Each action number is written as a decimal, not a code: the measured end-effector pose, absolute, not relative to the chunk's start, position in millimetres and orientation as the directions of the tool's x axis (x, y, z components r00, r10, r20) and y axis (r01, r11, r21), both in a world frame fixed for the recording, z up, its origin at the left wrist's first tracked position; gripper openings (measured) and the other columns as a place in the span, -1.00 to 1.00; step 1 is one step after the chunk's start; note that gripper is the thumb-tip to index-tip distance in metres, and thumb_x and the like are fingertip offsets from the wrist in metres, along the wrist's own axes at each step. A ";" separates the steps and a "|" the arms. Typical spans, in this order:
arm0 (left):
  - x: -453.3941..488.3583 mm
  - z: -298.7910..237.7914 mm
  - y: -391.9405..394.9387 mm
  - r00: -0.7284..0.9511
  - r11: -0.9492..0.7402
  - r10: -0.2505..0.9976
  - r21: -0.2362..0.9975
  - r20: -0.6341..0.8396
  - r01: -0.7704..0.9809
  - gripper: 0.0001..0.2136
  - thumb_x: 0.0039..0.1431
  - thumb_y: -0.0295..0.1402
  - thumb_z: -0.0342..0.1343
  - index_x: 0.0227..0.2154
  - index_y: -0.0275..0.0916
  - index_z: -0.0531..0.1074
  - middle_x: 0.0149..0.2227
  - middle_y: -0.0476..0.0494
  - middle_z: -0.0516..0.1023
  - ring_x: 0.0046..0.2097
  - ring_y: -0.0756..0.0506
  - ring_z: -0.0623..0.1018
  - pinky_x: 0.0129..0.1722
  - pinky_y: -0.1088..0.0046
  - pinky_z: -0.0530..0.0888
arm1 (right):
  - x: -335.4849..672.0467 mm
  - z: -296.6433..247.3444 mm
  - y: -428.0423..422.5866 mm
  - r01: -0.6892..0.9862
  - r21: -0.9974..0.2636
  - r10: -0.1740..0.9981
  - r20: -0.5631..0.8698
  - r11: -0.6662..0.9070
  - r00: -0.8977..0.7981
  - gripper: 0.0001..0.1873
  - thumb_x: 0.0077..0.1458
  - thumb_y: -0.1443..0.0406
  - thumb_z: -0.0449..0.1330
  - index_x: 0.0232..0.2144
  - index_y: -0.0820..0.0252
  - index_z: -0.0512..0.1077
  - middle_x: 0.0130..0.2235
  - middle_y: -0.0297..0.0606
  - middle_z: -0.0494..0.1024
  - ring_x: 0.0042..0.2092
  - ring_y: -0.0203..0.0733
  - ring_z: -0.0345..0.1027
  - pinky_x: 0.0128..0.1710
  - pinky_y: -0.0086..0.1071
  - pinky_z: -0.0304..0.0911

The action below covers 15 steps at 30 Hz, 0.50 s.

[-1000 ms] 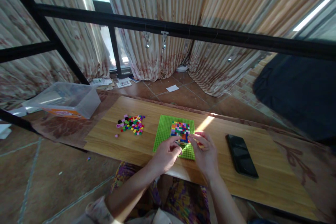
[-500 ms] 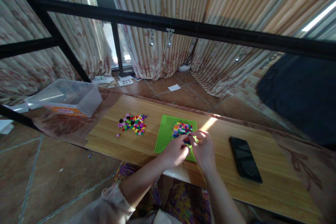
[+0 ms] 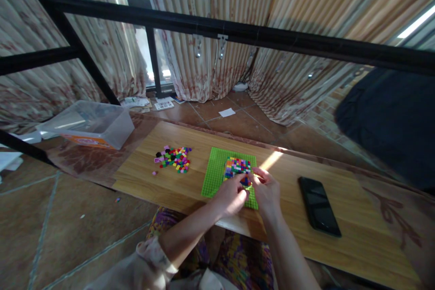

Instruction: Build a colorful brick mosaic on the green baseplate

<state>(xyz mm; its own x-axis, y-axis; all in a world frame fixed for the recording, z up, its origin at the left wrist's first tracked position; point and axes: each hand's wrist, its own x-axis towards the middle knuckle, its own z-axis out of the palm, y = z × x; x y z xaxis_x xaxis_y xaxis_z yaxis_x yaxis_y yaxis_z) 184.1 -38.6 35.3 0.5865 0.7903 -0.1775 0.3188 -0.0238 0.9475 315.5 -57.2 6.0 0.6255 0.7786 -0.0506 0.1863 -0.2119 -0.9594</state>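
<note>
A green studded baseplate point(image 3: 214, 174) lies on the wooden table point(image 3: 356, 231) in front of me. A patch of small multicoloured bricks point(image 3: 238, 165) is set on its far right part. My left hand point(image 3: 231, 197) and my right hand point(image 3: 267, 190) meet over the near edge of that patch, fingers curled and pinched together. What the fingertips hold is too small to make out. A loose pile of coloured bricks point(image 3: 174, 158) lies on the table to the left of the plate.
A black phone point(image 3: 319, 212) lies flat on the table to the right. A clear plastic box point(image 3: 90, 124) stands on the floor at the left. A black metal frame point(image 3: 238, 31) crosses in front of the curtains. A dark cushion point(image 3: 390, 118) is at the far right.
Both hands have moved a little farther onto the baseplate and closer together, fingertips now touching at the near edge of the brick patch. The view has shifted slightly.
</note>
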 end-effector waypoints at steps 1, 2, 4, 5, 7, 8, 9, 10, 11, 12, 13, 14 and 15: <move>184.2 36.1 -38.7 0.583 -0.034 0.794 0.946 -0.171 0.323 -0.46 -0.02 -0.52 -0.01 0.11 -0.30 0.29 -0.50 -0.02 0.49 -0.49 0.01 0.39 -0.50 0.55 0.24 | 314.4 6.8 -56.3 0.178 -0.962 0.782 -0.055 -0.208 0.620 -0.53 -0.18 0.09 0.26 -0.23 0.26 0.51 -0.32 -0.16 0.58 -0.35 -0.15 0.43 -0.37 -0.32 0.29; 184.2 37.0 -38.9 0.581 -0.048 0.798 0.944 -0.160 0.326 -0.47 -0.02 -0.52 -0.01 0.11 -0.30 0.31 -0.50 -0.04 0.50 -0.48 0.00 0.40 -0.49 0.54 0.24 | 313.3 8.0 -55.6 0.162 -0.966 0.786 -0.061 -0.203 0.615 -0.55 -0.19 0.10 0.26 -0.25 0.26 0.51 -0.33 -0.16 0.58 -0.35 -0.15 0.43 -0.38 -0.32 0.30; 184.0 38.5 -39.3 0.581 -0.076 0.802 0.941 -0.139 0.330 -0.49 -0.01 -0.52 -0.02 0.08 -0.29 0.33 -0.49 -0.05 0.50 -0.48 -0.01 0.41 -0.49 0.54 0.24 | 311.2 11.1 -54.4 0.115 -0.975 0.789 -0.083 -0.192 0.609 -0.58 -0.23 0.12 0.27 -0.29 0.25 0.51 -0.36 -0.17 0.59 -0.37 -0.13 0.45 -0.40 -0.33 0.31; 183.9 39.1 -39.5 0.584 -0.087 0.801 0.940 -0.131 0.330 -0.50 -0.01 -0.52 -0.02 0.07 -0.29 0.35 -0.49 -0.06 0.51 -0.48 -0.02 0.42 -0.49 0.53 0.25 | 310.4 12.7 -53.9 0.091 -0.978 0.787 -0.093 -0.186 0.609 -0.59 -0.25 0.14 0.27 -0.31 0.25 0.51 -0.37 -0.17 0.59 -0.38 -0.13 0.45 -0.41 -0.32 0.31; 183.6 40.1 -40.4 0.591 -0.112 0.800 0.941 -0.106 0.319 -0.52 0.01 -0.50 -0.02 0.06 -0.28 0.36 -0.48 -0.07 0.51 -0.47 -0.03 0.42 -0.48 0.52 0.26 | 309.6 14.8 -52.9 0.056 -0.983 0.785 -0.107 -0.177 0.610 -0.62 -0.28 0.17 0.27 -0.34 0.25 0.51 -0.39 -0.18 0.59 -0.39 -0.13 0.45 -0.42 -0.32 0.33; 183.5 40.5 -40.9 0.590 -0.124 0.802 0.940 -0.093 0.317 -0.52 0.02 -0.49 -0.01 0.07 -0.28 0.35 -0.48 -0.07 0.51 -0.46 -0.03 0.42 -0.47 0.52 0.27 | 309.5 15.3 -52.4 0.053 -0.983 0.783 -0.105 -0.173 0.614 -0.63 -0.28 0.18 0.27 -0.35 0.25 0.51 -0.39 -0.18 0.59 -0.39 -0.12 0.46 -0.42 -0.32 0.33; 183.5 40.8 -41.5 0.586 -0.136 0.806 0.937 -0.084 0.321 -0.52 0.03 -0.49 -0.01 0.08 -0.28 0.34 -0.48 -0.07 0.51 -0.46 -0.04 0.43 -0.45 0.51 0.29 | 309.8 15.2 -51.8 0.059 -0.984 0.782 -0.098 -0.170 0.615 -0.64 -0.28 0.19 0.26 -0.35 0.25 0.51 -0.40 -0.18 0.59 -0.38 -0.12 0.46 -0.41 -0.32 0.34; 183.5 41.0 -42.1 0.581 -0.147 0.810 0.932 -0.080 0.333 -0.52 0.03 -0.48 -0.01 0.08 -0.28 0.34 -0.48 -0.07 0.51 -0.45 -0.04 0.43 -0.44 0.50 0.30 | 310.3 14.6 -51.3 0.072 -0.983 0.782 -0.088 -0.167 0.617 -0.65 -0.28 0.20 0.26 -0.36 0.25 0.51 -0.41 -0.18 0.59 -0.38 -0.12 0.46 -0.41 -0.32 0.34; 183.5 41.1 -42.7 0.577 -0.155 0.813 0.924 -0.081 0.348 -0.51 0.03 -0.48 -0.01 0.09 -0.28 0.33 -0.49 -0.07 0.50 -0.44 -0.05 0.43 -0.42 0.49 0.30 | 311.0 13.7 -50.8 0.087 -0.983 0.783 -0.076 -0.164 0.618 -0.66 -0.28 0.20 0.25 -0.36 0.25 0.52 -0.41 -0.18 0.59 -0.38 -0.12 0.46 -0.41 -0.32 0.35; 183.7 41.2 -43.3 0.575 -0.160 0.814 0.917 -0.087 0.365 -0.51 0.04 -0.48 -0.01 0.09 -0.27 0.32 -0.49 -0.06 0.50 -0.44 -0.06 0.44 -0.41 0.48 0.31 | 311.9 12.4 -50.5 0.102 -0.982 0.784 -0.063 -0.160 0.617 -0.66 -0.28 0.20 0.25 -0.37 0.25 0.52 -0.42 -0.17 0.59 -0.39 -0.12 0.47 -0.41 -0.32 0.35; 183.9 41.3 -43.8 0.574 -0.162 0.814 0.912 -0.093 0.377 -0.51 0.04 -0.48 0.00 0.10 -0.27 0.32 -0.49 -0.06 0.50 -0.43 -0.06 0.44 -0.40 0.47 0.32 | 312.9 10.9 -50.2 0.117 -0.981 0.786 -0.050 -0.154 0.616 -0.67 -0.27 0.20 0.26 -0.37 0.25 0.52 -0.43 -0.17 0.59 -0.40 -0.12 0.47 -0.42 -0.31 0.35; 184.2 41.6 -44.3 0.577 -0.164 0.811 0.909 -0.097 0.383 -0.51 0.04 -0.48 0.00 0.11 -0.27 0.31 -0.48 -0.06 0.50 -0.43 -0.07 0.45 -0.39 0.47 0.32 | 313.8 9.4 -50.0 0.135 -0.980 0.789 -0.032 -0.144 0.613 -0.67 -0.27 0.20 0.26 -0.38 0.25 0.53 -0.43 -0.16 0.59 -0.41 -0.12 0.46 -0.44 -0.31 0.35; 184.7 41.9 -44.8 0.579 -0.166 0.809 0.908 -0.098 0.386 -0.50 0.05 -0.47 0.00 0.12 -0.26 0.29 -0.48 -0.06 0.50 -0.42 -0.07 0.45 -0.39 0.46 0.33 | 314.6 7.9 -49.7 0.155 -0.979 0.791 -0.008 -0.131 0.612 -0.67 -0.26 0.19 0.26 -0.38 0.26 0.53 -0.44 -0.16 0.58 -0.42 -0.12 0.46 -0.45 -0.31 0.35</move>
<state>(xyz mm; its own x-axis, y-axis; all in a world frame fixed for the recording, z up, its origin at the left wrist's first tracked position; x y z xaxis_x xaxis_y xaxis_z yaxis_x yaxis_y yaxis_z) 184.7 -44.8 41.9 0.5790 0.8094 -0.0982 0.3859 -0.1660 0.9075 314.6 -49.7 7.9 0.6116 0.7911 -0.0084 0.1555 -0.1306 -0.9792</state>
